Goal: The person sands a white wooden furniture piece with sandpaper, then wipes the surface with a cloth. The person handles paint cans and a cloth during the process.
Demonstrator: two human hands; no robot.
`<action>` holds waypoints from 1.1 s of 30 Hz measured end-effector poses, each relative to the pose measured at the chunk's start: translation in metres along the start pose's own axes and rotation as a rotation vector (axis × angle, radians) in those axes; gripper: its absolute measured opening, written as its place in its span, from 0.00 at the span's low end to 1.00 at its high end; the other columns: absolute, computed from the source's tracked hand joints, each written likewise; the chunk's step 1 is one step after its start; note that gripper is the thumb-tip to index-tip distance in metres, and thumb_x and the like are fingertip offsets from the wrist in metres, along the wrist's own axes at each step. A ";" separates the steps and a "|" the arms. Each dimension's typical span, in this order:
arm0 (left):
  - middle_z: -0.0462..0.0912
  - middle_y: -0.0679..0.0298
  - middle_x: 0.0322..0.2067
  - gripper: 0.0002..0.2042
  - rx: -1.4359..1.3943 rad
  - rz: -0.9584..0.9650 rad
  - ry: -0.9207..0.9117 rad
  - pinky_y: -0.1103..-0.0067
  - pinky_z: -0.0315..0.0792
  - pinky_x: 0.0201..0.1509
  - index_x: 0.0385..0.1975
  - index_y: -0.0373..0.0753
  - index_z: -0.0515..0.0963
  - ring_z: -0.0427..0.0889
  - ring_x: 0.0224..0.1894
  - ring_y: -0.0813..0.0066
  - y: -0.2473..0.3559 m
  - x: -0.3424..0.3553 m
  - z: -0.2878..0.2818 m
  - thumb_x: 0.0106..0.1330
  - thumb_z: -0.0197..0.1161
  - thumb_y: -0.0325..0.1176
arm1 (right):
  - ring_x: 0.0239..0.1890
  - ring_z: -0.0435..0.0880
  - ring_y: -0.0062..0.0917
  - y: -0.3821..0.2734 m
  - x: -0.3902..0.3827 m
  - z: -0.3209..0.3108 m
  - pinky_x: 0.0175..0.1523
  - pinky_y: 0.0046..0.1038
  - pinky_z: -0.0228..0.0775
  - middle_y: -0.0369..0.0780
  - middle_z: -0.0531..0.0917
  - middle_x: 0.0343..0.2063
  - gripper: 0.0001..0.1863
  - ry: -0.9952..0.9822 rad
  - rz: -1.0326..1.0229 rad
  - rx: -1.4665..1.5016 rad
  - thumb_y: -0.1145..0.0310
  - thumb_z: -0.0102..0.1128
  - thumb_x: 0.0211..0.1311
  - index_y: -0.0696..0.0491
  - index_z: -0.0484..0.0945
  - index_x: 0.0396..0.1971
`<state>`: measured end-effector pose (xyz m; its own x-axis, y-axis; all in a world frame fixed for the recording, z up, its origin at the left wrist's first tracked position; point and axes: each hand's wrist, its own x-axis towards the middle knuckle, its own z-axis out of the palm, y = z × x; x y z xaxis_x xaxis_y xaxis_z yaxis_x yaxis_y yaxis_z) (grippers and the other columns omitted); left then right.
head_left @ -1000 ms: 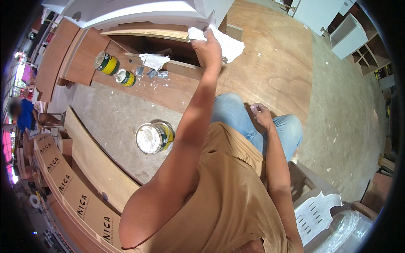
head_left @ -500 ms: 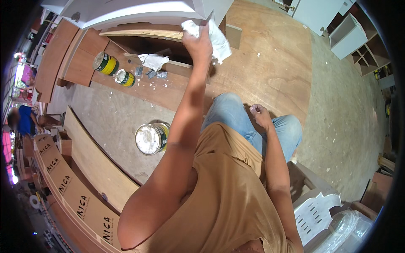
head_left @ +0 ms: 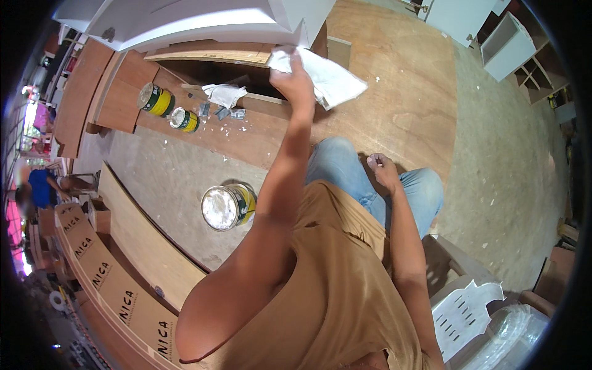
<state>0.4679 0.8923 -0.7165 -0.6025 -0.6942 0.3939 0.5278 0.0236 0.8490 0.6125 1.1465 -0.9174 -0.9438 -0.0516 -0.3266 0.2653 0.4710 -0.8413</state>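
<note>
My left hand (head_left: 293,85) is closed on a white cloth (head_left: 336,77), reached out far ahead. The cloth's loose end spreads out to the right of the hand, over the plywood sheet. It is right by the lower corner of a white cabinet (head_left: 203,26) and the end of a raw wooden edge (head_left: 213,54); whether it touches them I cannot tell. My right hand (head_left: 383,171) lies between my knees near the right one, with its fingers curled in. Whether anything is inside those fingers is hidden.
A second white rag (head_left: 224,95) and grey scraps (head_left: 222,113) lie by paint cans (head_left: 156,100) at left. Another paint can (head_left: 222,208) stands on the concrete beside my left arm. Plywood (head_left: 394,92) covers the floor ahead. A person (head_left: 46,187) is far left.
My left hand has shifted down a little, toward me. The cloth has swung out and spread to the right. My right hand stays in place.
</note>
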 end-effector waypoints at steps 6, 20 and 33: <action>0.83 0.59 0.32 0.05 0.083 0.080 -0.024 0.78 0.75 0.34 0.32 0.25 0.77 0.81 0.30 0.75 0.005 -0.014 0.016 0.63 0.63 0.22 | 0.34 0.75 0.21 -0.016 -0.006 -0.002 0.44 0.24 0.68 0.37 0.81 0.30 0.18 -0.030 0.014 -0.065 0.56 0.62 0.64 0.58 0.78 0.38; 0.82 0.56 0.32 0.06 -0.072 -0.152 0.096 0.77 0.75 0.34 0.33 0.24 0.76 0.81 0.31 0.73 0.005 -0.002 0.019 0.62 0.62 0.22 | 0.35 0.80 0.29 -0.008 -0.005 -0.001 0.44 0.30 0.71 0.44 0.83 0.31 0.21 0.013 -0.048 -0.043 0.55 0.63 0.61 0.59 0.79 0.43; 0.84 0.57 0.34 0.09 0.251 -0.021 -0.243 0.76 0.74 0.40 0.36 0.25 0.78 0.81 0.34 0.74 0.002 -0.009 -0.005 0.58 0.65 0.21 | 0.38 0.83 0.37 -0.016 -0.008 0.000 0.46 0.33 0.72 0.49 0.84 0.35 0.24 -0.018 -0.071 -0.129 0.52 0.62 0.61 0.59 0.79 0.45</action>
<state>0.4777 0.8953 -0.7202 -0.7525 -0.5058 0.4218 0.3678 0.2084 0.9062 0.6153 1.1396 -0.9015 -0.9553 -0.1037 -0.2768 0.1696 0.5749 -0.8005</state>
